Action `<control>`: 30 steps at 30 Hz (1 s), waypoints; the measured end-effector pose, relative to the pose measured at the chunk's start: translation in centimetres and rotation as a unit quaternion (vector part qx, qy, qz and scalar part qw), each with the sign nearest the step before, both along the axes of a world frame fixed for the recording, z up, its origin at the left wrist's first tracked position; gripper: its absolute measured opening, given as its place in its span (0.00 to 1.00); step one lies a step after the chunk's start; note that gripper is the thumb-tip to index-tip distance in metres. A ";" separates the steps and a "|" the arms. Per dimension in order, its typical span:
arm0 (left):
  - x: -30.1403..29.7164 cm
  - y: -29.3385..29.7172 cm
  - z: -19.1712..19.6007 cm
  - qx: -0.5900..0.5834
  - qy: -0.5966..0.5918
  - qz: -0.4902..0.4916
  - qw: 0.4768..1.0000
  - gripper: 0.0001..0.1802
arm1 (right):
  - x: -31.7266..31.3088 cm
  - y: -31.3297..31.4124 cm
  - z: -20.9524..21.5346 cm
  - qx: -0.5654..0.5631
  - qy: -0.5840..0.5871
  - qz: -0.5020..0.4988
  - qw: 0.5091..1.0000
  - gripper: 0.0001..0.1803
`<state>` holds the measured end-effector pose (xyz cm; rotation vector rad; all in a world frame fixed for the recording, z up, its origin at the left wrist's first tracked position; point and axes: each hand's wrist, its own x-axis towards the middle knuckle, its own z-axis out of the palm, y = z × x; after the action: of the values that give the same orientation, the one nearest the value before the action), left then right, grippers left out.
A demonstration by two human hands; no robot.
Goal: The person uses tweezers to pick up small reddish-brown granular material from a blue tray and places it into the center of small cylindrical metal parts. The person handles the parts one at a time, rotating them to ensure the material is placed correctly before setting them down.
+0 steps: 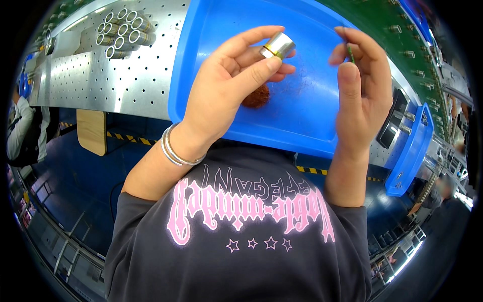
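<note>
Between the thumb and fingers of my left hand (221, 83) is a short shiny metal sleeve (280, 44) with a thin yellow band round it. The sleeve is tilted, held above a large blue tray (307, 108). Over the tray's right part, my right hand (365, 88) is raised with curled fingers, and a thin green strip (350, 53) shows between thumb and fingers. Its exact kind is too small to tell. Beneath my left hand, a reddish-brown ball of wiry fibre (257, 97) lies in the tray, partly hidden by the fingers.
Several metal sleeves (122, 30) stand grouped on the perforated metal table (143, 75) at the left. A dark flat device (392, 121) lies right of the tray, near a smaller blue tray (410, 153). A green surface (397, 45) with more metal parts runs along the far right.
</note>
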<state>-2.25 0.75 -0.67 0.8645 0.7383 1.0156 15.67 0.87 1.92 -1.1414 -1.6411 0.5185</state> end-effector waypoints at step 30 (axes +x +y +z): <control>0.0 0.1 -0.3 0.033 0.032 0.021 0.999 0.26 | -0.5 -1.2 -0.3 -0.112 -0.051 0.002 0.992 0.05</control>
<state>-2.22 0.82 -0.96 0.9447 0.7831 1.0576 15.15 -0.32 1.65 -1.3481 -1.7047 0.6695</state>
